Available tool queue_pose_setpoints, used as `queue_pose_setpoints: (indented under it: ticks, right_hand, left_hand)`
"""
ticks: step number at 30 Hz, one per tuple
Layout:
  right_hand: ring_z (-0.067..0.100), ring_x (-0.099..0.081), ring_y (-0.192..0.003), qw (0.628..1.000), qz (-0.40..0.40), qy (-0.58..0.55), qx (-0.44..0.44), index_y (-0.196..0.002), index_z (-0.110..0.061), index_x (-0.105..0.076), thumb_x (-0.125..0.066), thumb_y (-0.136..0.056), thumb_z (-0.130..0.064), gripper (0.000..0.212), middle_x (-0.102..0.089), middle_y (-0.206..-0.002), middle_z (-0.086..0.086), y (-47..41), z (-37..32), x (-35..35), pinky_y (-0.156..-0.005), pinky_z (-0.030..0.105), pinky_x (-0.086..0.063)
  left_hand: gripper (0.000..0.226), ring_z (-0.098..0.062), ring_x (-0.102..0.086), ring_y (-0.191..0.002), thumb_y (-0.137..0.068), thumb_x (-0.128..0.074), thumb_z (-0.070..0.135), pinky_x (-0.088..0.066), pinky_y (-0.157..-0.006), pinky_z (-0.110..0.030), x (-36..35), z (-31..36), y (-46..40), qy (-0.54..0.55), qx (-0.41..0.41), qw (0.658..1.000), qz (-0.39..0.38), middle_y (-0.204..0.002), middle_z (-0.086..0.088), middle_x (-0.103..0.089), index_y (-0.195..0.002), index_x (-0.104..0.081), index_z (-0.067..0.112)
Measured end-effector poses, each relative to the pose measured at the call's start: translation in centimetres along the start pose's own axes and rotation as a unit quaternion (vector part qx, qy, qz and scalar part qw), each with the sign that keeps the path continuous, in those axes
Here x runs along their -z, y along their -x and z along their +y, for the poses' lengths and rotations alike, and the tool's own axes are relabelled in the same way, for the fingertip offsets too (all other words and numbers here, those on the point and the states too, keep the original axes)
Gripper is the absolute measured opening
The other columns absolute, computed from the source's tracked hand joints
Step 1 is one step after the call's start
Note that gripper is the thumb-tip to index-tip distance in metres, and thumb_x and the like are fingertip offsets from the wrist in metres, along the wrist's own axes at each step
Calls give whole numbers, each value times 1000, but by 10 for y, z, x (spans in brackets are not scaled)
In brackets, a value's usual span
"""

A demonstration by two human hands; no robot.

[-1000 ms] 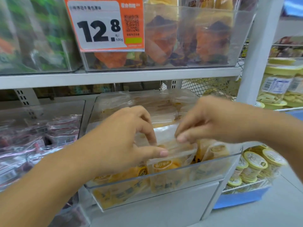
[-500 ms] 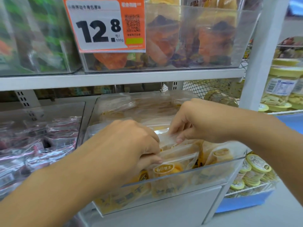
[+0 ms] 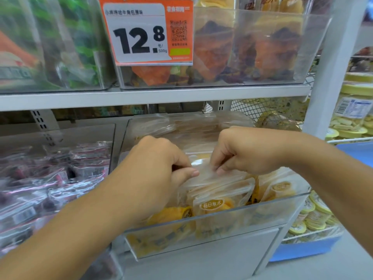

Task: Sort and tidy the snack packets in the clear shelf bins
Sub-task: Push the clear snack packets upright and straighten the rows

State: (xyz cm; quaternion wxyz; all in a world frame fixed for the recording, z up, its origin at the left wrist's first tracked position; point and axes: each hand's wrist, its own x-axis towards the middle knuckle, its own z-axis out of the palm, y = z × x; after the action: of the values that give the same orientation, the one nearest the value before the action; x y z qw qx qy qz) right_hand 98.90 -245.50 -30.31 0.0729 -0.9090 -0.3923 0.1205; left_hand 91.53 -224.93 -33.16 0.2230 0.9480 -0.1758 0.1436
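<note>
Clear plastic walled the bin (image 3: 222, 221), and yellow packets (image 3: 212, 205) stood upright inside it. Both hands were in there, close together: the left hand (image 3: 157, 176) and the right hand (image 3: 248, 152) each pinched the top edge of one packet (image 3: 203, 172) behind the front row. Above hung an orange price tag (image 3: 147, 31).

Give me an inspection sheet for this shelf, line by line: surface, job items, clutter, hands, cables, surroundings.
Surface: grey shelf board above; the clear bin stands below it.
Job's things: yellow snack packets standing upright in the bin.
Clutter: nothing seen.
Hands: left hand and right hand each have a grip on the clear packet tops.
Cables: nothing seen.
Surroundings: orange 12.8 price tag; pink packets to the left; yellow-lidded tubs to the right.
</note>
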Motion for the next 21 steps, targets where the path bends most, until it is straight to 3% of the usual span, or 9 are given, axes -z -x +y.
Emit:
queue_pose_setpoints:
  ticks: [3,6,10,13,15,17,19,21]
  right_hand:
    - [-1,-62,-73,997,26,-66,11,-95,-14,-79,-68,-93,-10,12,-72,-78,-11,5,3,-4,-76,24,-51]
    - [12,-71,-96,988,43,-145,21,-106,-15,-79,-68,-92,-4,22,-77,-97,-9,8,8,-7,-91,31,-53]
    - [11,-65,-116,973,-84,-212,26,-126,-16,-68,-50,-97,11,44,-73,-119,-7,6,4,-7,-106,28,-47]
    - [13,-62,-122,960,-97,-260,31,-123,-19,-70,-45,-91,12,51,-71,-122,-4,9,-5,-3,-110,30,-42]
    - [5,-67,-109,969,-13,-245,38,-111,-34,-74,-50,-88,-4,45,-75,-108,-12,13,-18,1,-101,22,-46]
    - [-3,-71,-86,972,167,-157,52,-98,-51,-72,-64,-91,-19,33,-75,-87,-23,18,-38,1,-82,19,-54]
    - [-5,-69,-75,941,319,-79,78,-91,-46,-74,-63,-84,-29,22,-72,-76,-27,16,-72,-5,-68,22,-57]
    - [-2,-65,-80,929,354,-33,101,-92,-39,-75,-60,-83,-36,18,-71,-77,-24,9,-110,-18,-65,21,-55]
  left_hand:
    - [16,-9,-60,-65,-88,-72,41,-43,-59,-18,-5,3,0,8,11,1000,-5,-68,8,-69,-79,-80,29]
    - [10,-3,-60,-70,-88,-75,34,-43,-62,-16,-11,1,0,34,7,999,1,-71,14,-68,-81,-80,30]
    - [9,-13,-60,-75,-90,-73,33,-51,-68,-37,-22,-3,-2,30,-18,999,13,-77,9,-64,-86,-79,28]
    - [16,-22,-58,-83,-93,-68,40,-51,-74,-44,-21,6,-7,-4,-12,1000,-10,-85,6,-58,-90,-79,28]
    - [21,-21,-55,-89,-95,-65,43,-50,-80,-43,-11,9,-4,-11,-23,1000,-13,-92,6,-54,-94,-80,27]
    - [25,-18,-57,-89,-95,-65,43,-49,-81,-42,5,3,5,-14,-55,998,16,-95,6,-58,-90,-80,24]
    - [25,-12,-61,-83,-92,-69,44,-51,-77,-37,30,-10,24,-7,-65,996,63,-88,8,-65,-82,-79,22]
    - [24,-3,-62,-72,-90,-72,42,-50,-69,-29,61,-27,51,-16,-38,996,78,-76,12,-68,-80,-78,21]
